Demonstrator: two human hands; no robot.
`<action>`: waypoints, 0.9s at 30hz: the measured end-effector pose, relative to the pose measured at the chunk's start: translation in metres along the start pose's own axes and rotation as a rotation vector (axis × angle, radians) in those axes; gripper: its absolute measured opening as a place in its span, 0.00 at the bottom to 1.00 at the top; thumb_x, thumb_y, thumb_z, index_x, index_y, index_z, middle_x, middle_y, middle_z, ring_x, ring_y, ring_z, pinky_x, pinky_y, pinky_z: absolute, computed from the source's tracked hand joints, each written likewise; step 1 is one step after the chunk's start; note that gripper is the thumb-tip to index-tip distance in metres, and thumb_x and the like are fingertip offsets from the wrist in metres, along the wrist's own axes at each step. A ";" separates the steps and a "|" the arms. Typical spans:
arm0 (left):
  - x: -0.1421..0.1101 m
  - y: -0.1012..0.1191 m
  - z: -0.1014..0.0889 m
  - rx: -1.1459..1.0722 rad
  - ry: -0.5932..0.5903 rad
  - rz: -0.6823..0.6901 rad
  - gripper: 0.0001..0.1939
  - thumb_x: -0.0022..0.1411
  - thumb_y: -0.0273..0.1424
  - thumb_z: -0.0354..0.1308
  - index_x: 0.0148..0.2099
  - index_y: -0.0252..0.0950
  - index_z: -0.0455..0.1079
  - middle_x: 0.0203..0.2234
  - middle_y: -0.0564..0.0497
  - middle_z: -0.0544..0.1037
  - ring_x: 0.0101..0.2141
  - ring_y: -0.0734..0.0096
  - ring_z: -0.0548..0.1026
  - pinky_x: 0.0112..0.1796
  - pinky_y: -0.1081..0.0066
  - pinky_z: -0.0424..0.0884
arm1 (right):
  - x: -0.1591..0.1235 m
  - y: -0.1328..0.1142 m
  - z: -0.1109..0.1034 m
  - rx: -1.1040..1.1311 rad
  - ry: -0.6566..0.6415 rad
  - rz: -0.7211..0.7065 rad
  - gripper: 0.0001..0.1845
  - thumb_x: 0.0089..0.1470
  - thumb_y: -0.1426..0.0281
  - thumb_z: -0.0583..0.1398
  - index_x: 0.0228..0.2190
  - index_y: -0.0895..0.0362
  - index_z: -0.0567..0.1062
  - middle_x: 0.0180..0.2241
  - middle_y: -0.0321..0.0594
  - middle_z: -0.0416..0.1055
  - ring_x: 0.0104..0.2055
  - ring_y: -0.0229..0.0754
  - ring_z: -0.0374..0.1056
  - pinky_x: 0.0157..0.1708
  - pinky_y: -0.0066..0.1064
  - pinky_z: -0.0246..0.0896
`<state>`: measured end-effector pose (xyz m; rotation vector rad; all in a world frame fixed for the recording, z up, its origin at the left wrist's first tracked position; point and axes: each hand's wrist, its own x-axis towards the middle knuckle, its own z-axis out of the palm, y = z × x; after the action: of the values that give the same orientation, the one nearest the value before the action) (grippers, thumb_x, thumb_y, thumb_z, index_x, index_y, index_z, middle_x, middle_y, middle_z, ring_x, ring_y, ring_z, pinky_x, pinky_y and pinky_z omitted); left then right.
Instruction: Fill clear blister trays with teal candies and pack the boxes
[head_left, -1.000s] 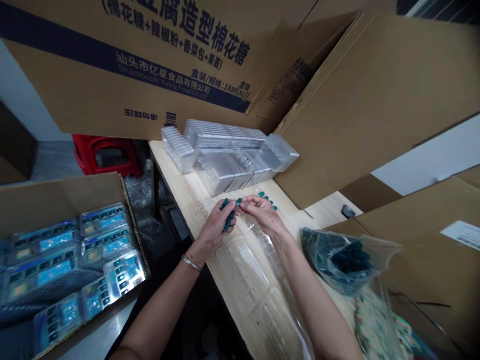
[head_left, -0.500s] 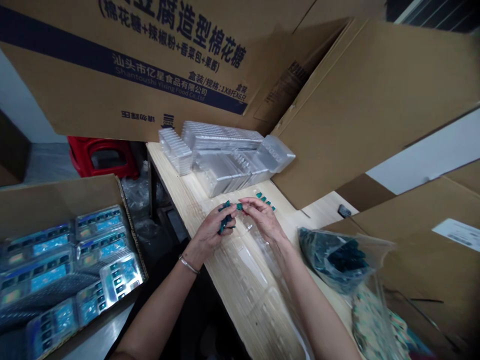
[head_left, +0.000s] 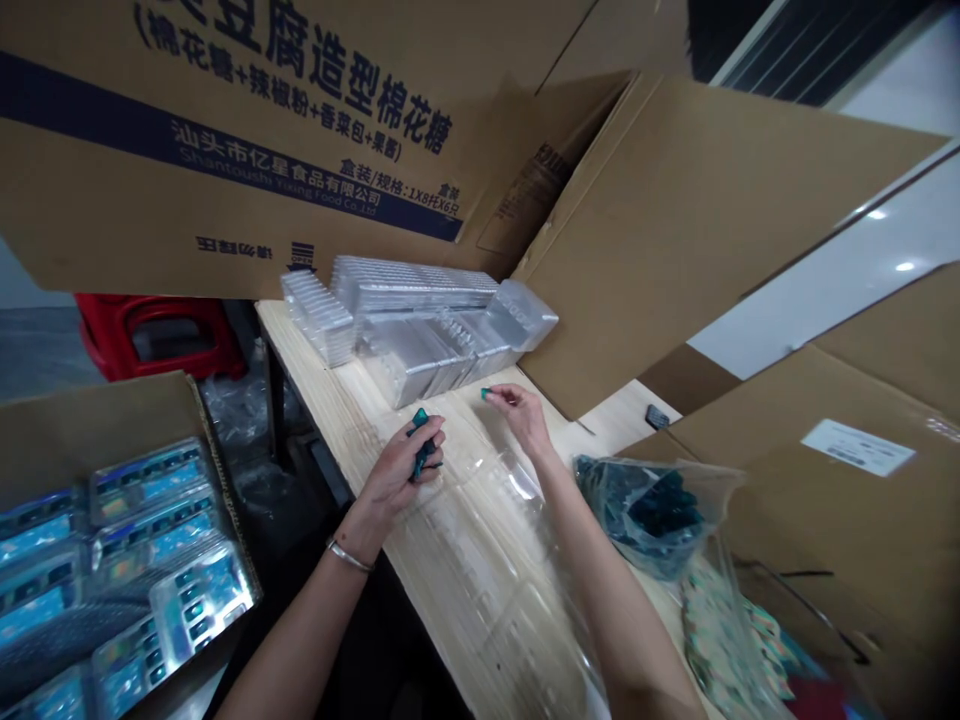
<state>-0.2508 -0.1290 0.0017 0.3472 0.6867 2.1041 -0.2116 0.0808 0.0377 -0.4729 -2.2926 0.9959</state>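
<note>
My left hand point(head_left: 396, 468) is closed around several shiny dark teal pieces point(head_left: 421, 440), and one end sticks up above the thumb. Between thumb and fingertips, my right hand point(head_left: 525, 415) pinches a small green-teal piece point(head_left: 486, 393) above the table. What exactly these pieces are, I cannot tell. Clear plastic trays point(head_left: 491, 560) lie flat on the wooden table point(head_left: 345, 430) under my forearms. Beyond my hands stand stacked clear plastic cases point(head_left: 420, 285). To the right of my right forearm is an open clear bag point(head_left: 600, 490) with many dark teal pieces inside.
At lower left, an open carton point(head_left: 112, 405) contains packed blue blister packs point(head_left: 202, 600). Large cardboard boxes point(head_left: 247, 200) wall off the table's back and right. A red stool point(head_left: 165, 335) stands at far left. A patterned bag point(head_left: 720, 630) lies at lower right.
My hands have moved apart: the right went away from the left with a small teal piece, while the left kept its handful. The view has shifted to the right.
</note>
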 end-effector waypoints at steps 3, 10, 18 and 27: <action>-0.001 0.003 0.001 0.023 0.006 0.021 0.15 0.52 0.37 0.62 0.34 0.34 0.62 0.24 0.58 0.61 0.16 0.89 0.54 0.13 0.85 0.42 | 0.044 0.034 -0.004 -0.181 0.055 0.090 0.13 0.42 0.62 0.61 0.28 0.59 0.76 0.24 0.37 0.73 0.26 0.36 0.65 0.29 0.28 0.61; -0.003 0.004 0.003 0.153 0.038 0.051 0.16 0.52 0.40 0.61 0.37 0.36 0.63 0.24 0.58 0.61 0.17 0.87 0.57 0.14 0.84 0.46 | 0.081 0.077 0.006 -0.344 0.036 0.129 0.05 0.39 0.69 0.61 0.22 0.58 0.76 0.23 0.37 0.74 0.27 0.38 0.67 0.30 0.28 0.61; -0.002 0.003 0.003 0.170 0.027 0.048 0.15 0.53 0.40 0.60 0.36 0.36 0.62 0.24 0.58 0.61 0.16 0.87 0.56 0.14 0.83 0.46 | 0.089 0.084 0.007 -0.453 0.008 0.134 0.12 0.42 0.72 0.61 0.32 0.59 0.78 0.31 0.40 0.77 0.32 0.40 0.71 0.34 0.27 0.63; -0.002 0.002 0.005 0.177 0.031 0.036 0.15 0.53 0.40 0.60 0.36 0.36 0.62 0.24 0.58 0.61 0.16 0.87 0.56 0.14 0.84 0.46 | 0.087 0.076 -0.004 -0.574 -0.084 -0.014 0.15 0.44 0.78 0.59 0.35 0.57 0.79 0.36 0.41 0.77 0.38 0.40 0.72 0.40 0.27 0.63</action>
<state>-0.2488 -0.1301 0.0068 0.4272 0.8938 2.0919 -0.2694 0.1787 0.0157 -0.6493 -2.6425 0.3358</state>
